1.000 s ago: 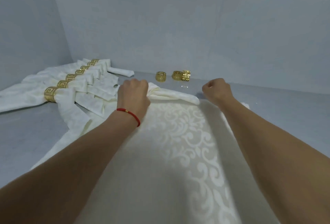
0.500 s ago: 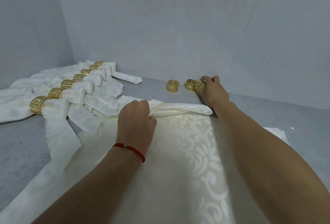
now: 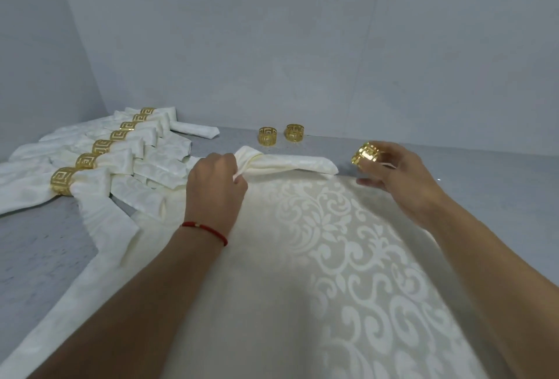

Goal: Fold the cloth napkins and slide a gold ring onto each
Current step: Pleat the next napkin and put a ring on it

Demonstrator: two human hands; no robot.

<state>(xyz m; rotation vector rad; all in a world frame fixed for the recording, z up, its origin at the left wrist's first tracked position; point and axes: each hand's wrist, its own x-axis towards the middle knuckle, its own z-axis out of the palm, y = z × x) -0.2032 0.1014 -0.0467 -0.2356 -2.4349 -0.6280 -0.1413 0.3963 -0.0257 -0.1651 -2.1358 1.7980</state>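
Spreading across the near middle of the grey table [image 3: 36,257] lies a cream damask napkin [image 3: 302,272], its scrolled pattern running toward the far edge, where the cloth is rolled into a thick tube [image 3: 290,164] lying left to right. Both forearms reach over it from the near side. The left hand [image 3: 216,188], with a red cord bracelet [image 3: 208,229] on its wrist, has its fingers curled down and pinches the left end of the roll, where a loose corner sticks up past the knuckles. The right hand [image 3: 399,179] is just beyond the right end of the roll and apart from it; thumb and forefinger pinch a gold ring [image 3: 366,153] held up off the table, while the other fingers are loosely spread below. The two hands are well apart, one at either end of the tube. To the left, a row of finished napkins [image 3: 121,167] fans out along the table, each gathered through a gold band [image 3: 62,181], overlapping one another from near to far; the nearest one's tail overlaps the left edge of the open napkin. One small rolled napkin [image 3: 195,130] with no band lies at the far end of that row. Farther back, close to the pale wall [image 3: 242,46], two spare gold rings [image 3: 267,136] stand side by side on the table.
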